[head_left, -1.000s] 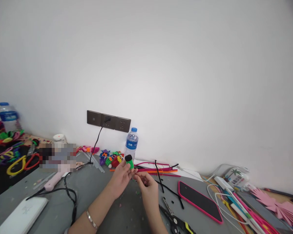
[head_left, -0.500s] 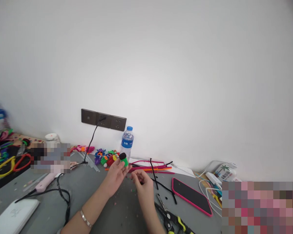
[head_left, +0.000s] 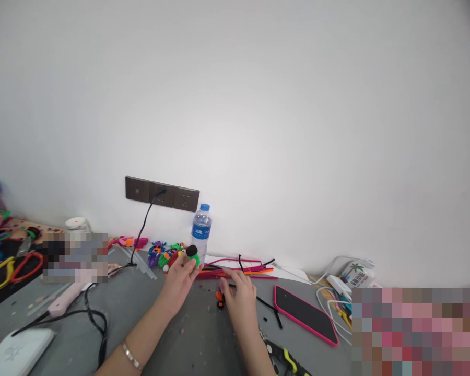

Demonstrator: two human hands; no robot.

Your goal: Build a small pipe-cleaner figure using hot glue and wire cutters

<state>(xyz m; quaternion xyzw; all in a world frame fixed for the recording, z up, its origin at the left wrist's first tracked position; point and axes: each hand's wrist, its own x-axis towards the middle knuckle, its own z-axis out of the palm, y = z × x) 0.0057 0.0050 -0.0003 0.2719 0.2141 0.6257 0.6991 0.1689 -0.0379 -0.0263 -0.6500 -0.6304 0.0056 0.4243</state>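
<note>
My left hand (head_left: 180, 282) is closed on a small green fuzzy pipe-cleaner piece with a black top (head_left: 192, 252), held up in front of the water bottle (head_left: 202, 230). My right hand (head_left: 239, 297) is low over the grey table (head_left: 196, 324), thumb and fingers apart. Just left of its thumb lie small orange and black pieces (head_left: 220, 300). Black pipe cleaners (head_left: 270, 305) run out past its right side. Beyond its fingertips are pink and orange pipe cleaners (head_left: 258, 270).
A pink-cased phone (head_left: 306, 316) lies to the right, with pliers (head_left: 284, 357) at the front. Colourful pipe-cleaner figures (head_left: 156, 254) line the wall. On the left are a pink glue gun (head_left: 68, 298), its black cable (head_left: 101, 324) and a white box (head_left: 19, 350).
My right hand has opened from a pinch and shifted slightly right and forward. Orange and black pieces now show beside its thumb. My left hand keeps holding the green and black piece.
</note>
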